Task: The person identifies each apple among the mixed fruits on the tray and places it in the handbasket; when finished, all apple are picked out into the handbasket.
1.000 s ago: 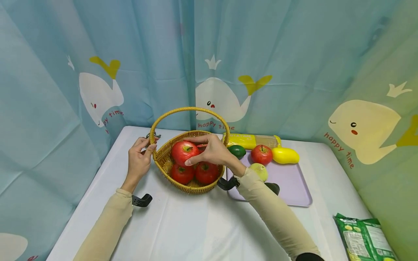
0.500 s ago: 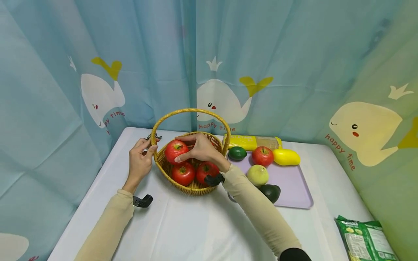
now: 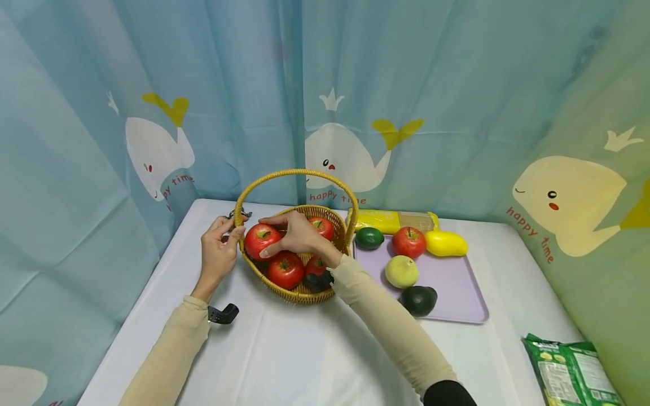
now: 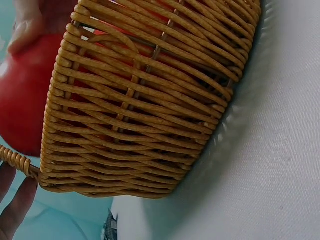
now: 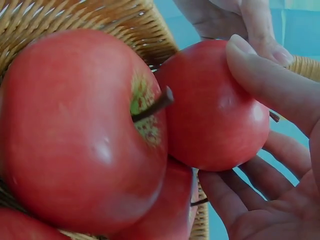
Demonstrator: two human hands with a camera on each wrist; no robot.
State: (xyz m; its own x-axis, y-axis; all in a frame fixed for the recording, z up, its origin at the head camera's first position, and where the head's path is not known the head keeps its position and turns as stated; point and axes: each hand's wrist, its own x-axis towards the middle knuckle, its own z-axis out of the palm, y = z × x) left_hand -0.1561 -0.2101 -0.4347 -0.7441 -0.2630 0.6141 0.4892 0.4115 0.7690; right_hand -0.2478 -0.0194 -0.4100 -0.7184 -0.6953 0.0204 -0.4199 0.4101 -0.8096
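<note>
A woven basket (image 3: 299,297) with a tall arched handle stands on the white table. My left hand (image 3: 219,248) pinches the handle's left base, near the rim. In my right hand (image 3: 299,234) is a red apple (image 3: 261,241), gripped between thumb and fingers at the basket's left inner side. Several more red apples lie in the basket: one at the front (image 3: 286,270), one at the back right (image 3: 321,228), and another partly covered by the right wrist's black camera mount. The left wrist view shows the basket's woven side (image 4: 135,110) close up, with the held apple (image 4: 22,100) over the rim.
Right of the basket, a lilac tray (image 3: 457,293) bears a red apple (image 3: 408,242), a yellow mango (image 3: 447,243), a pale green round fruit (image 3: 402,272), a lime (image 3: 369,238) and an avocado (image 3: 418,301). A yellow packet (image 3: 381,221) lies behind; a green bag (image 3: 571,369) lies far right.
My right hand has carried the gripped apple leftward within the basket, uncovering the back-right apple and the tray's fruit. My left hand has kept its place at the handle.
</note>
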